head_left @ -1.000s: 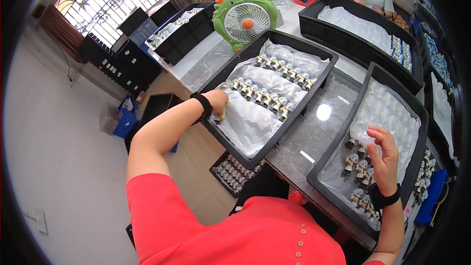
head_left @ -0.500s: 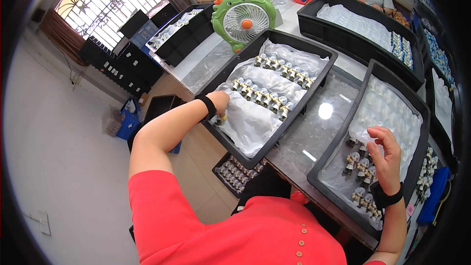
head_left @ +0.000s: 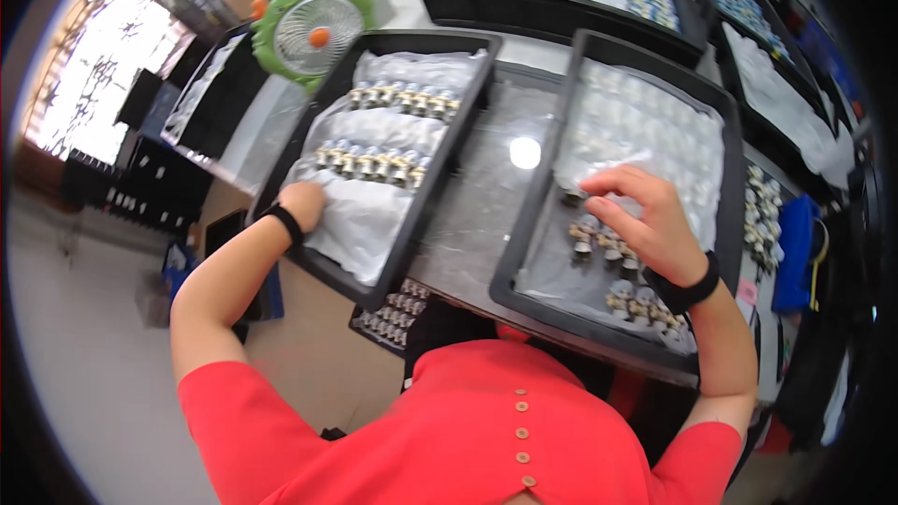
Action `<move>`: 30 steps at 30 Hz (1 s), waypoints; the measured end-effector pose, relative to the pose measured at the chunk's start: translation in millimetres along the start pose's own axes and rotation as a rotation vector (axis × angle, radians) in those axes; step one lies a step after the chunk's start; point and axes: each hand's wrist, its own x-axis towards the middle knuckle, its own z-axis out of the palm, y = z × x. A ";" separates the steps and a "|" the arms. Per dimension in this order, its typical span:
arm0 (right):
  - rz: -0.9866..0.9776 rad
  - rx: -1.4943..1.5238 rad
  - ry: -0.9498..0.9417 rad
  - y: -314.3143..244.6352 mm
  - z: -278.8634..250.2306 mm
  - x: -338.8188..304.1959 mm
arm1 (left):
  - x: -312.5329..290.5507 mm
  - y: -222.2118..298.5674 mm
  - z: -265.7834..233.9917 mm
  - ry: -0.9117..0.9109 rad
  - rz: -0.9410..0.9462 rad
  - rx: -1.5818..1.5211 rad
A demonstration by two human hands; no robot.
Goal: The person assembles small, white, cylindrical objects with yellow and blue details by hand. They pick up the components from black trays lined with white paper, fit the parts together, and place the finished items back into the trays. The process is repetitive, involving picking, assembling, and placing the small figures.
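My left hand (head_left: 304,204) is at the left edge of the left black tray (head_left: 398,276), closed and turned down against the white sheet (head_left: 360,210); whatever its fingers hold is hidden. Two rows of small figurines (head_left: 369,164) with pale blue-grey heads and dark bases lie on the sheeting beyond it. Over the right black tray (head_left: 510,271) my right hand (head_left: 645,215) is open, thumb and forefinger apart. Its fingertips are beside a folded-back edge of translucent sheet (head_left: 613,165), above uncovered figurines (head_left: 582,238). More figurines show faintly beneath the sheet.
A green dragon-shaped fan (head_left: 318,33) stands beyond the left tray. A large black tray (head_left: 561,19) with sheeting is at the back. Right of the right tray are loose figurines (head_left: 762,215) and a blue container (head_left: 795,252). A filled tray (head_left: 393,318) sits low beneath the table.
The whole view has shifted and turned. My right hand has moved left and down over the uncovered figurines. My left hand stays at its tray's edge; the yellowish figurine under it no longer shows.
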 end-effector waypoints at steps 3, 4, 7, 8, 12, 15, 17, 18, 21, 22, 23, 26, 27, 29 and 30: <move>0.131 0.041 -0.144 0.3 -7.3 -2.5 | -6.5 1.4 -15.1 -0.056 -0.013 -0.002; 0.097 0.036 -0.150 3.8 -6.5 -5.0 | -2.9 -5.6 1.7 0.024 -0.014 -0.003; 0.106 -0.025 -0.252 7.6 -2.8 -7.8 | 6.9 -1.5 18.0 -0.006 -0.114 0.131; 0.081 -0.093 -0.269 16.3 0.1 -10.6 | 5.8 -1.2 14.1 -0.040 -0.146 0.138; 0.057 -0.523 -0.375 29.4 14.1 -20.8 | -12.2 -2.0 -47.6 0.001 -0.086 0.035; 0.070 -0.747 -0.420 35.1 28.0 -25.5 | -36.8 12.2 -109.8 0.195 -0.036 -0.263; 0.072 -0.739 -0.451 37.3 29.7 -25.6 | -51.6 34.5 -138.4 0.348 0.055 -0.551; 0.062 -0.720 -0.464 37.0 28.8 -24.6 | -61.0 48.5 -148.2 0.468 0.164 -0.689; 0.055 -0.427 -0.382 30.9 19.7 -19.7 | -80.3 95.7 -175.5 0.470 0.458 -1.203; 0.040 -0.281 -0.342 24.9 16.5 -15.6 | -84.9 109.3 -174.5 0.505 0.549 -1.314; 0.023 -0.227 -0.313 17.4 13.5 -12.0 | -90.9 119.9 -180.1 0.381 0.617 -1.438; -0.041 -0.071 -0.218 0.4 12.5 -4.6 | -88.6 152.5 -184.5 0.152 0.745 -1.837; -0.066 -0.061 -0.199 -2.6 13.0 -3.8 | -85.1 161.2 -185.0 0.085 0.780 -1.934; -0.104 -0.041 -0.149 -6.6 13.7 -5.8 | -74.3 177.0 -184.9 -0.034 0.821 -2.066; -0.084 -0.016 -0.153 -8.5 13.1 -6.8 | -71.5 182.6 -186.4 -0.089 0.853 -2.124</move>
